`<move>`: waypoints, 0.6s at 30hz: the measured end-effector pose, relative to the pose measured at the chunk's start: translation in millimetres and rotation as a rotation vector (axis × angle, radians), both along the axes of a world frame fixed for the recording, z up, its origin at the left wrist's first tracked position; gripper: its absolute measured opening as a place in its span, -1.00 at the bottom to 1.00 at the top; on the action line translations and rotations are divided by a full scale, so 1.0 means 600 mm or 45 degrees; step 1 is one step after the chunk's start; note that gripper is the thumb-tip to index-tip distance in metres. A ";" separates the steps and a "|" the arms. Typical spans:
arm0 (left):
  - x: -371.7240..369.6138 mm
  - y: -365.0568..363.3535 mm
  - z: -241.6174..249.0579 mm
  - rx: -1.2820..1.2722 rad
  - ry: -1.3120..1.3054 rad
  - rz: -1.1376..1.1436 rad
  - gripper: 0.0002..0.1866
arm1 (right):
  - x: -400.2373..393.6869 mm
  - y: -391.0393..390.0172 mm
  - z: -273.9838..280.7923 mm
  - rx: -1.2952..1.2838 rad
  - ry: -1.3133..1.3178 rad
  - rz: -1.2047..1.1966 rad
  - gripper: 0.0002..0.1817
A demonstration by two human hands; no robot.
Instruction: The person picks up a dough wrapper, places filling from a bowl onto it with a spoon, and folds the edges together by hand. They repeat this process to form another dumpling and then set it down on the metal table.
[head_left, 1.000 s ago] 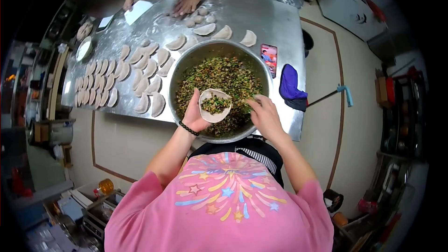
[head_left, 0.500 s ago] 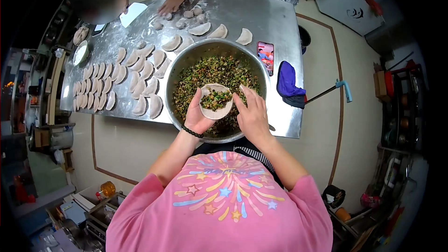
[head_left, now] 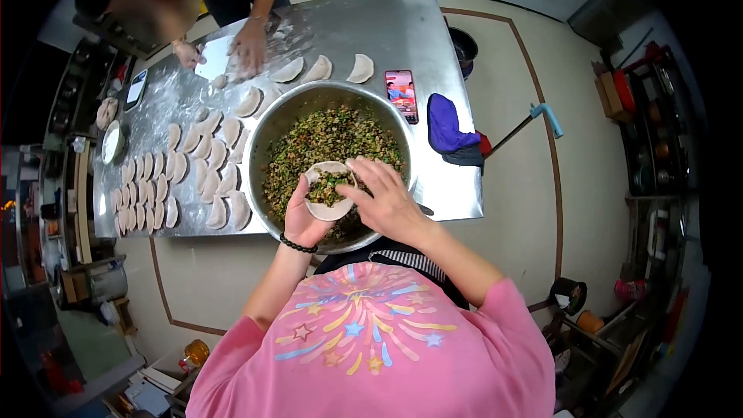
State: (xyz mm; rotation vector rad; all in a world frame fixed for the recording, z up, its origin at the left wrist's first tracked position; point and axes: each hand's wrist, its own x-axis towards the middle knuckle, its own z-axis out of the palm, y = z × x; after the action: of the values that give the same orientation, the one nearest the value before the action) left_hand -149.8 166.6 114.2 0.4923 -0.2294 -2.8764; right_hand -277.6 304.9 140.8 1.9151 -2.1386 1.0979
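Observation:
My left hand holds a round dumpling wrapper from its left side and from below. Chopped green and brown filling is heaped on the wrapper's middle. From the right, my right hand reaches over the wrapper's edge, with one fingertip at the filling and the other fingers stretched out. Both hands are above a large metal bowl of the same chopped filling.
Rows of folded dumplings lie on the metal table at left. A phone and purple cloth item lie right of the bowl. Across the table, a co-worker's hands are by a white scraper.
My right hand has moved in over the wrapper, its fingertip now reaching the filling. The view has shifted, and the co-worker's hands and white scraper have come closer together.

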 end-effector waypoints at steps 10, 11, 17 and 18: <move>-0.007 0.019 0.004 -1.230 -0.445 -0.328 -0.62 | -0.008 -0.004 -0.009 -0.180 -0.378 0.221 -0.83; -0.005 0.019 0.003 -1.227 -0.461 -0.333 -0.65 | -0.008 -0.004 -0.011 -0.155 -0.443 0.202 -0.84; 0.004 0.016 0.000 -1.510 -0.243 -0.529 -0.45 | -0.008 -0.010 -0.016 -0.026 -0.609 0.205 -0.81; 0.003 0.017 -0.004 -1.571 -0.321 -0.537 -0.45 | -0.009 -0.009 -0.009 -0.024 -0.612 0.206 -0.81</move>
State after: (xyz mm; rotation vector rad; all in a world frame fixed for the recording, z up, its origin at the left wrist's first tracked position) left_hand -147.9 176.9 111.8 0.5394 -2.1201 -2.3107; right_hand -282.9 299.6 135.6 2.0039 -2.1950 1.7583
